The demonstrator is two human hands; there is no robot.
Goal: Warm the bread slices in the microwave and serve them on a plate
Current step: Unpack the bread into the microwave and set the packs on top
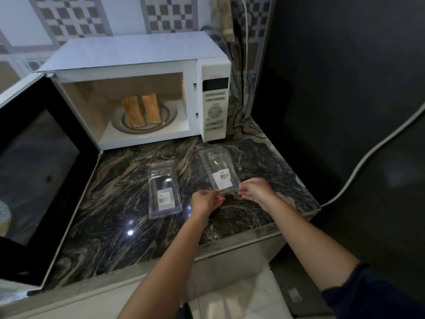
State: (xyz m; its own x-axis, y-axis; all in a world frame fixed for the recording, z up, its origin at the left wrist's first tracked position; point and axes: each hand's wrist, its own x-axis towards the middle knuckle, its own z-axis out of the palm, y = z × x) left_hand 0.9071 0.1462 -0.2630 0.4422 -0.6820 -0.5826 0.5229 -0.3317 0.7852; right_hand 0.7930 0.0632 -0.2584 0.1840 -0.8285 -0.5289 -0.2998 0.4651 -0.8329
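Head view: two bread slices (142,110) stand on the plate (169,118) inside the open microwave (142,88), upper left of both hands, while left hand (205,202) and right hand (255,189) pinch the right clear tray (218,171) at centre.

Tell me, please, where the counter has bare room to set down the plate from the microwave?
The widest bare patch of counter lies between the open microwave door and the left clear tray. It is crowded on the right: both hands, left hand and right hand, grip the right clear tray.
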